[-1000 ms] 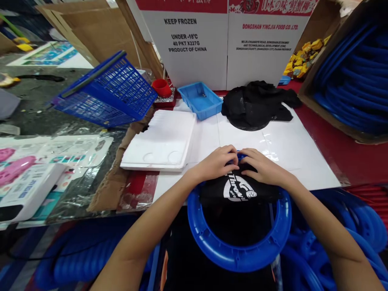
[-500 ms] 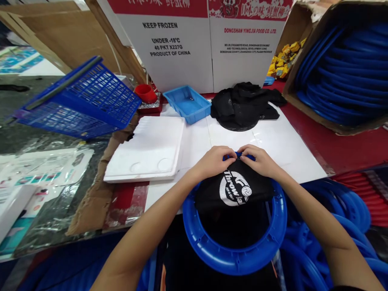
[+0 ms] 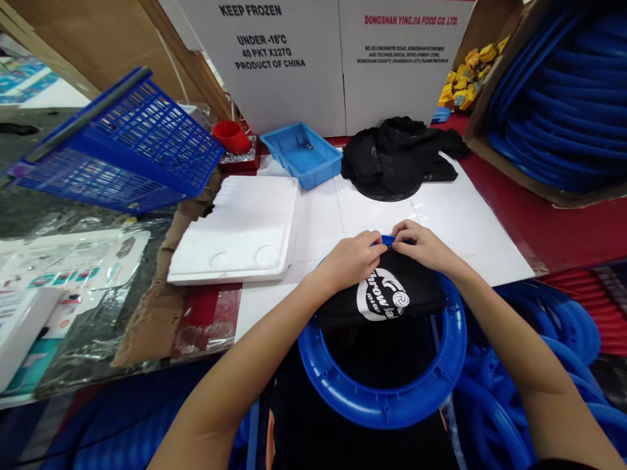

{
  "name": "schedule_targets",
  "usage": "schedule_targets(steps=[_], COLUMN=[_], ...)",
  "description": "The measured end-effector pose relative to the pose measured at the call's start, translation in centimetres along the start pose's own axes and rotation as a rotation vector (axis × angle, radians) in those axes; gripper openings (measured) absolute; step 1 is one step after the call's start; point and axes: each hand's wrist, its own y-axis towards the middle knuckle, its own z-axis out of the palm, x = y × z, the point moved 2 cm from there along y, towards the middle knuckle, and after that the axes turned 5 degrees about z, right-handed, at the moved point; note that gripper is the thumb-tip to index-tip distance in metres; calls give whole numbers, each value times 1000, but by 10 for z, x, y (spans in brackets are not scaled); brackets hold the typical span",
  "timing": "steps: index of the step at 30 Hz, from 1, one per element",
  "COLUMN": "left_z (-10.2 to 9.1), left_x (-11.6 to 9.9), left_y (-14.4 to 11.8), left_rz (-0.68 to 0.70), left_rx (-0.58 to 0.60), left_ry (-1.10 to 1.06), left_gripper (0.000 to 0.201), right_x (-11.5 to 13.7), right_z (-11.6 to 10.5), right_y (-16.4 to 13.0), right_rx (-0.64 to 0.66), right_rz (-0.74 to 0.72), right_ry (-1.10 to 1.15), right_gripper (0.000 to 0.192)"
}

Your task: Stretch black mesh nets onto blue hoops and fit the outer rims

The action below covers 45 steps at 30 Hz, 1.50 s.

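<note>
Black mesh cloth [image 3: 385,297] with a white printed logo lies across the far half of a blue plastic ring [image 3: 386,398] at the lower centre of the frame, the ring's far edge resting on the white sheet [image 3: 470,228] that covers the table. The left hand [image 3: 353,261] and the right hand [image 3: 422,247] meet at the ring's far rim, fingers curled and pinching the cloth's edge against the plastic.

The likeliest slip, as a judgement: the ring overhangs the table edge, so a hard tug could tip it toward the lap, or the thin mesh could pull out of the pinch.

At upper centre a small blue tray [image 3: 302,153] looks nearly empty. Left of it sits a red cup [image 3: 230,136], its contents unclear. A blue basket [image 3: 122,147] at upper left is tilted, with nothing visible inside. A cardboard box [image 3: 553,98] at upper right holds more blue rings. A loose pile of mesh [image 3: 399,156] lies just beyond the hands.
</note>
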Motion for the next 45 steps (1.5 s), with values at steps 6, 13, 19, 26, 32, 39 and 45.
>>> schedule_targets(steps=[6,13,19,26,32,39,45], left_z=[0,-23,-50,-17,-19,4,6], left_x=[-3,19,-49,-60,-70,-92,-78], left_y=[4,34,-18,-43,-49,-73,-94], left_rz=[-18,-77,-31,-182,-234,-147,68], left_rx=[69,68,110,315,110,-335,-457], left_ry=[69,148,-68,-183,-164,-111,-326], left_gripper=[27,33,20,17,25,14,18], right_x=[4,22,45,35,32,27,27], right_z=[4,-6,8,30,39,40,33], right_y=[15,28,-52,-79,-72,-91,-103], right_rx=[19,-227,18,208,111,-144,69], right_rz=[66,-53,-371,-213,-348,-653,-796], right_ry=[-101,-518,-517,-417,-452,-426,-294], right_gripper=[17,14,10,21,10,20,28])
